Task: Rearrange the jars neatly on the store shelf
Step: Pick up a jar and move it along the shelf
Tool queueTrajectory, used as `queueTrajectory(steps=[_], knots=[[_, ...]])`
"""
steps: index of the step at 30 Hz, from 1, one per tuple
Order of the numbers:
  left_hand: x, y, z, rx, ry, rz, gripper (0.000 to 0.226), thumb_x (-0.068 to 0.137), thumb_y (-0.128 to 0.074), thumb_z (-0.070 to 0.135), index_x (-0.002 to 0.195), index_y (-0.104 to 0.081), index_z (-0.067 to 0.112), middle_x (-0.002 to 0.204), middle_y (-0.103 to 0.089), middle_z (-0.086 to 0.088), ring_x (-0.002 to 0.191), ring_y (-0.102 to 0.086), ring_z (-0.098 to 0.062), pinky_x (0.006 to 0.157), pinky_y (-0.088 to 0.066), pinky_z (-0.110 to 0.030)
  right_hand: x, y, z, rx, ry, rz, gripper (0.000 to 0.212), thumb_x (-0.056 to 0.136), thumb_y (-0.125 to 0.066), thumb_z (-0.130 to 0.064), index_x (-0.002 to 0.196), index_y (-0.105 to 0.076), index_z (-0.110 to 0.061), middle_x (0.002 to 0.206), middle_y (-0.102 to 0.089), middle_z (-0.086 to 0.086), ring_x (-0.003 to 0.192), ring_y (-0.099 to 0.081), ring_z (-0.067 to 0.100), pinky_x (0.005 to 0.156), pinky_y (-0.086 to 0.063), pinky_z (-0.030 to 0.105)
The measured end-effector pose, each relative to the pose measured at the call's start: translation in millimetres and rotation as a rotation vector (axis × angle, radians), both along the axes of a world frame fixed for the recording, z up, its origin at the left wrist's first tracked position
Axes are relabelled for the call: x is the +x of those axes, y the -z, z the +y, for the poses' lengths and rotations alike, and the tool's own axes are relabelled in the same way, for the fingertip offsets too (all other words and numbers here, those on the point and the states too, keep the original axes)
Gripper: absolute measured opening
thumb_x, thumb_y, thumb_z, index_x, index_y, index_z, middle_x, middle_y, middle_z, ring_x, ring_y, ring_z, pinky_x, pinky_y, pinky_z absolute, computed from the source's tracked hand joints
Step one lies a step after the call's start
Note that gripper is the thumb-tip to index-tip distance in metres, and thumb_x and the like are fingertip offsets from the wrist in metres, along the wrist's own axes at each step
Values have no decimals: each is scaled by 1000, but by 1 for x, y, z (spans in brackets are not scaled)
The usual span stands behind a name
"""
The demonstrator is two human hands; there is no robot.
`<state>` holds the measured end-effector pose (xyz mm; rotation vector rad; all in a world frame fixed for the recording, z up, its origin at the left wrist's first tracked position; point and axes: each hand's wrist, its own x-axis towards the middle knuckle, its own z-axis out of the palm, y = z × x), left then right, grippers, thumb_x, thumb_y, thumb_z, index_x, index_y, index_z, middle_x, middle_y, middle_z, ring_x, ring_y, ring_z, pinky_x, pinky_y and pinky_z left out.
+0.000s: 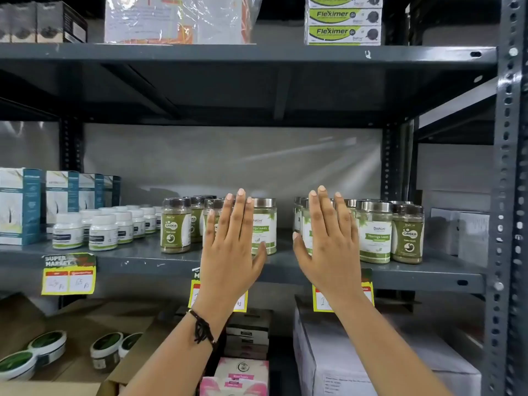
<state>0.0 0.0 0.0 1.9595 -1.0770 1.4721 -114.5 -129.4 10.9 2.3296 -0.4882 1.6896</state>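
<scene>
Both hands, left hand (228, 247) and right hand (328, 241), spread flat before perhaps fifteen jars (175, 225).

On the shelf (285, 268), two jar clusters (197, 221) (380, 230) stand apart; small bottles (103, 228) sit further left

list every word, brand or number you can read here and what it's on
"Fleximer": green and white boxes, top shelf.
"GASKA": dark-lidded jar.
"Dishant Moringa Leaves": silver-lidded jar.
"SUPER MARKET": yellow price tag; its handwritten prices are unreadable.
White bottles' labels, blue boxes: too small.
</scene>
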Motion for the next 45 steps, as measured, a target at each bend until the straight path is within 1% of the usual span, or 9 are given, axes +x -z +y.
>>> queueTrajectory(steps=[5, 10, 16, 20, 26, 31, 38, 42, 45], knots=[[12, 16, 8, 60, 55, 41, 75, 85, -48, 40, 145, -18, 7, 152, -20, -11, 139, -12, -23, 111, -9, -43, 6, 2, 3, 70, -210, 13, 69, 85, -42, -40, 147, -23, -15, 155, -29, 5, 143, -18, 24, 116, -20, 39], [29, 44, 20, 175, 79, 143, 67, 89, -38, 48, 143, -26, 10, 148, -30, -8, 136, -21, -21, 111, -12, -41, 9, 3, 6, 156, -370, 251, 73, 87, -49, -41, 149, -16, -21, 158, -18, -4, 145, -8, 15, 118, -4, 27], [37, 56, 26, 263, 152, 149, 62, 91, -31, 50, 138, -39, 9, 140, -45, -7, 131, -33, -20, 110, -16, -41, 23, -47, 10, 306, -443, 574, 72, 84, -66, -27, 146, -28, -25, 157, -23, -3, 144, -16, 19, 116, -14, 37], [35, 57, 26, 179, 210, 177, 53, 90, -39, 47, 129, -49, 13, 128, -55, -3, 121, -42, -19, 107, -16, -34, 48, -91, 10, 347, -379, 574, 57, 86, -63, -29, 138, -42, -20, 150, -37, 3, 137, -32, 22, 110, -27, 36], [37, 60, 22, 149, 221, 202, 49, 89, -39, 47, 125, -51, 16, 125, -56, 0, 119, -42, -18, 106, -18, -35, 87, -109, 14, 471, -290, 687, 55, 84, -62, -41, 131, -52, -14, 136, -53, 8, 124, -47, 27, 99, -39, 37], [38, 59, 23, 171, 220, 202, 47, 90, -39, 45, 125, -51, 16, 125, -56, 0, 119, -42, -17, 105, -16, -32, 92, -114, 16, 531, -353, 601, 31, 81, -69, -28, 106, -67, -10, 109, -68, 8, 79, -57, 18, 67, -42, 25], [34, 57, 25, 171, 234, 219, 45, 89, -39, 43, 123, -53, 16, 122, -58, 1, 116, -44, -17, 103, -17, -30, 70, -115, 11, 564, -409, 305, 28, 74, -71, -28, 100, -69, -18, 98, -69, 5, 84, -62, 18, 83, -53, 31], [34, 58, 22, 172, 219, 216, 46, 89, -39, 43, 122, -53, 14, 121, -59, -2, 115, -46, -19, 103, -17, -31, 6, -133, 5, 513, -431, 213, 30, 71, -75, -34, 98, -71, -23, 91, -68, -2, 85, -61, 12, 68, -46, 19], [35, 58, 20, 176, 195, 195, 49, 89, -37, 44, 122, -54, 12, 119, -60, -5, 113, -48, -23, 101, -20, -35, -52, -145, -10, 535, -411, 252, 22, 68, -78, -33, 87, -75, -22, 77, -66, -9, 79, -60, 11, 71, -49, 26]])
